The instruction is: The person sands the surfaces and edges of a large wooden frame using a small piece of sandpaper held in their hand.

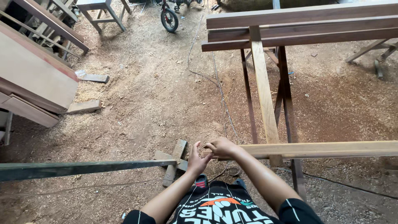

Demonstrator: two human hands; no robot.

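At six o'clock over the sawdust floor (145, 103), your right hand (222, 147) fingers pinch the plank (323, 149) end, running toward three o'clock, apparently resting on the trestle (265, 99); left hand (195, 159) fingers spread, merely steadying.

two hands (198, 159), three stacked planks (302, 25)

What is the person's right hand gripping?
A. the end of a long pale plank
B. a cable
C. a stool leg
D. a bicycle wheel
A: the right hand closes over the near end of the plank, which runs off to the right edge of the view, while the left hand sits open just beside that end.
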